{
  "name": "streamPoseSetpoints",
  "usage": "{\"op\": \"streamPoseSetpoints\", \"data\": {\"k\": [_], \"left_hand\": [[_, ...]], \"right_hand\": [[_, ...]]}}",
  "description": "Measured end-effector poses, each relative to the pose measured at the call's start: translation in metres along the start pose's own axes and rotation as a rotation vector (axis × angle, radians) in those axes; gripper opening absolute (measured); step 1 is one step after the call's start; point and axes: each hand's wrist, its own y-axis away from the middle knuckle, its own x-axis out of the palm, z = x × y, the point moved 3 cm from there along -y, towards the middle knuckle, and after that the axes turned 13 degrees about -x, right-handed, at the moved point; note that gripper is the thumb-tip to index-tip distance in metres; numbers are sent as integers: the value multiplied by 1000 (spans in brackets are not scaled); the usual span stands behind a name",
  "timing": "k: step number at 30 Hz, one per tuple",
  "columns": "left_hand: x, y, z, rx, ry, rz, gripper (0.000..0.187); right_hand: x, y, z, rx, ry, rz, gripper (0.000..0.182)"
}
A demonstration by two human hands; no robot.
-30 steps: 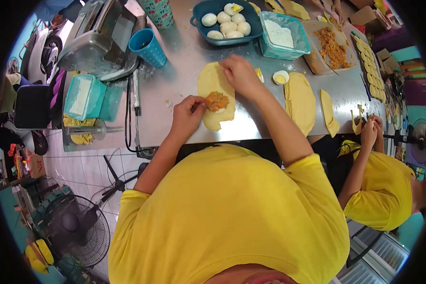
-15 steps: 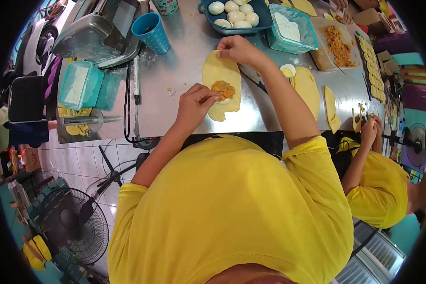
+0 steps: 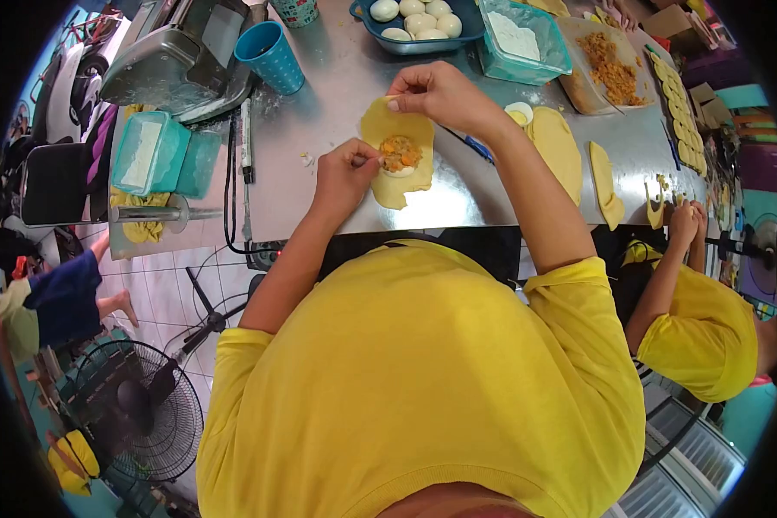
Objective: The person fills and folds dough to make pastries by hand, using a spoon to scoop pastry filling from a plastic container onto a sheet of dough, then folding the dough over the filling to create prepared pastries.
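A flat oval of yellow dough (image 3: 419, 129) lies on the metal table. On its middle sits a mound of orange filling (image 3: 400, 153), with something white, like a piece of egg, showing under its lower edge. My right hand (image 3: 440, 97) pinches the top edge of the dough, which is slightly lifted. My left hand (image 3: 345, 177) is at the left side of the filling, thumb and forefinger pinched together; whether they grip dough or filling is too small to tell. A halved egg (image 3: 519, 113) and another dough oval (image 3: 554, 151) lie to the right.
Boiled eggs fill a blue basket (image 3: 466, 41) at the back, beside a teal flour tub (image 3: 514, 52) and a tray of filling (image 3: 578, 86). A blue cup (image 3: 272, 59), metal machine (image 3: 168, 60) and second flour tub (image 3: 151, 155) stand left. A co-worker (image 3: 699, 319) works at right.
My right hand has drawn the top edge of the dough slightly down and toward the filling. My left hand stays beside the filling. A person's legs have come into view at far left.
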Motion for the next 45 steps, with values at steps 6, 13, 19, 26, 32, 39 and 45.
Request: {"op": "streamPoseSetpoints", "data": {"k": [6,13,19,26,32,39,45], "left_hand": [[2,-13,11,36,92,76,11],[16,20,-1,140,-7,-124,38],[25,22,-2,403,-330,-247,59],[26,22,-3,372,-312,-273,59],[25,20,0,354,-280,-248,60],[19,20,-8,299,-354,-208,60],[11,20,12,145,268,-19,39]], "right_hand": [[32,55,24,-298,286,-33,10],[96,128,10,-590,867,-119,32],[74,122,-13,-359,443,-191,38],[68,96,-31,-235,914,-280,43],[66,97,-15,-165,989,-193,36],[90,100,-21,-116,1194,-149,33],[89,118,-17,-235,877,-282,27]]}}
